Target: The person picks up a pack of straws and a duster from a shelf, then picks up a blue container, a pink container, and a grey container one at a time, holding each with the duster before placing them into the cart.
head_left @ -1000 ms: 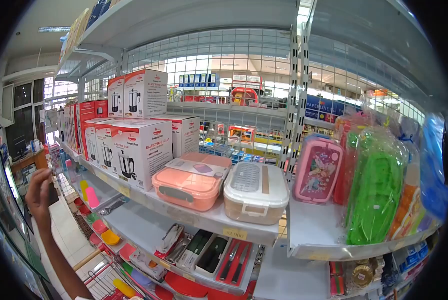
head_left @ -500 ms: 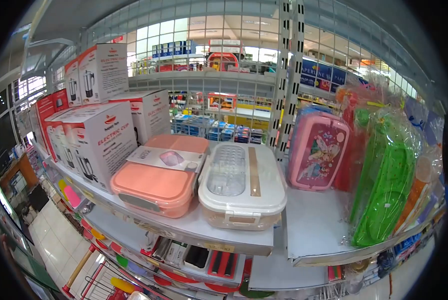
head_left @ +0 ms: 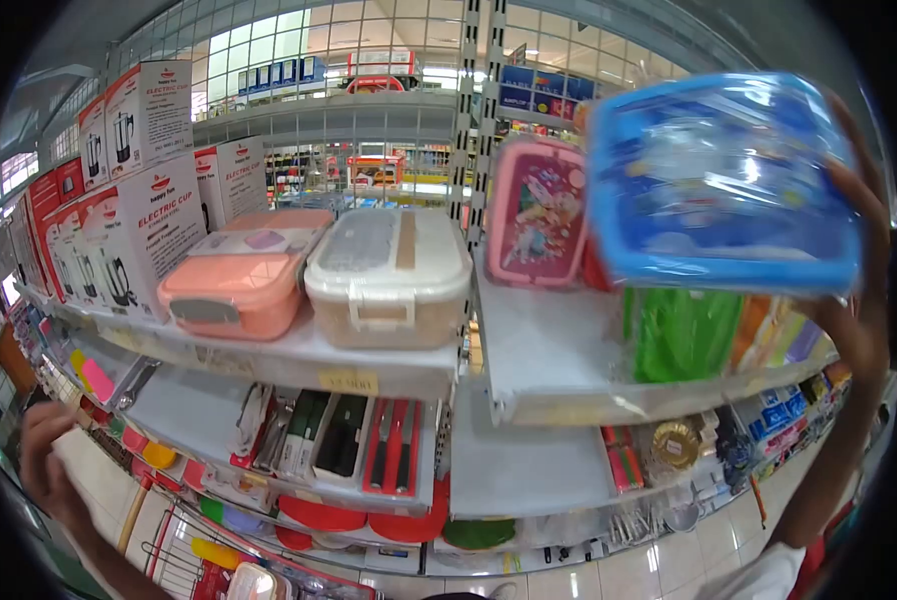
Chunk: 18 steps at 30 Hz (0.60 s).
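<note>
My right hand grips a blue lunch box by its right edge, up in front of the right-hand shelf. Clear shiny wrap covers the box, and its printed lid is smeared by motion. Behind it, a pink lunch box with a fairy picture stands upright on the shelf, and green plastic ware shows below. At the far left, my left hand hangs in the air with loosely bent fingers apart, holding nothing. A white lunch box and a peach lunch box sit on the middle shelf.
Electric cup boxes are stacked on the left. Knives in packs lie on the lower shelf. A metal upright and wire mesh back the shelves. A wire trolley stands at lower left.
A blue lunch box is now raised in my right hand. Both hands have come into view. The shelves have shifted left and up in view.
</note>
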Tool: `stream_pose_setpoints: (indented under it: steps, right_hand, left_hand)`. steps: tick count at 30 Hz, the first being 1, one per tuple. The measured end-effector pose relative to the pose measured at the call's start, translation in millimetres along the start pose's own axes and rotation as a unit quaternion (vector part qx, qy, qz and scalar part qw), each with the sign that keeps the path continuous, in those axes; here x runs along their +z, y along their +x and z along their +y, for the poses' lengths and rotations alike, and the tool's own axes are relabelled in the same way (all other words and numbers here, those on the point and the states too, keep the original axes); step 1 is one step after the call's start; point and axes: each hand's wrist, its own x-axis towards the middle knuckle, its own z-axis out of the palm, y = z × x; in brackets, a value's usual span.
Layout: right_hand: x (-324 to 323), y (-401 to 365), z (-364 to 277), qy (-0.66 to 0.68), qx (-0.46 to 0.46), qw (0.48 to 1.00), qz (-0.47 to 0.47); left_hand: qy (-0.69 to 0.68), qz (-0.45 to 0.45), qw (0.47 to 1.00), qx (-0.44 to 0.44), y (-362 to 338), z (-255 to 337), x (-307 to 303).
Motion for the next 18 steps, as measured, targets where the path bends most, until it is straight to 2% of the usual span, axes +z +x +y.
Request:
stream_pose_setpoints:
  steps: [1, 2, 3, 4, 6, 8, 11, 13, 14, 16, 18]
  right_hand:
    - [9, 6, -2, 0.069, 0.016, 0.997, -0.025]
    - [18, 11, 7, 0.063, -0.027, 0.996, -0.055]
    - [33, 15, 6, 0.089, -0.034, 0.994, -0.061]
    - [45, 18, 0, 0.160, -0.013, 0.985, -0.058]
    - [60, 22, -8, 0.195, -0.016, 0.975, -0.104]
    - [66, 24, -16, 0.215, -0.022, 0.968, -0.127]
    - [63, 27, -25, 0.243, -0.019, 0.955, -0.171]
    - [65, 30, -24, 0.251, -0.014, 0.950, -0.187]
    - [64, 33, -24, 0.244, -0.039, 0.949, -0.194]
    - [67, 36, -23, 0.245, -0.046, 0.947, -0.204]
    - [66, 37, -22, 0.227, -0.059, 0.948, -0.217]
  left_hand:
    - [-0.085, -0.022, 0.996, -0.025, 7, 22, 31]
    - [-0.116, -0.028, 0.993, 0.011, 12, 43, 65]
    - [-0.186, -0.047, 0.981, -0.027, 15, 69, 92]
    - [-0.201, -0.070, 0.977, 0.016, 20, 88, 119]
    - [-0.245, -0.102, 0.963, 0.043, 39, 143, 155]
    - [-0.264, -0.110, 0.955, 0.077, 54, 169, 180]
    - [-0.209, -0.087, 0.965, 0.135, 101, 178, 213]
    - [-0.207, -0.149, 0.952, 0.168, 135, 174, 235]
    - [-0.208, -0.147, 0.952, 0.168, 149, 177, 241]
    - [-0.231, -0.330, 0.903, 0.148, 170, 183, 247]
    - [-0.214, -0.346, 0.902, 0.142, 179, 187, 255]
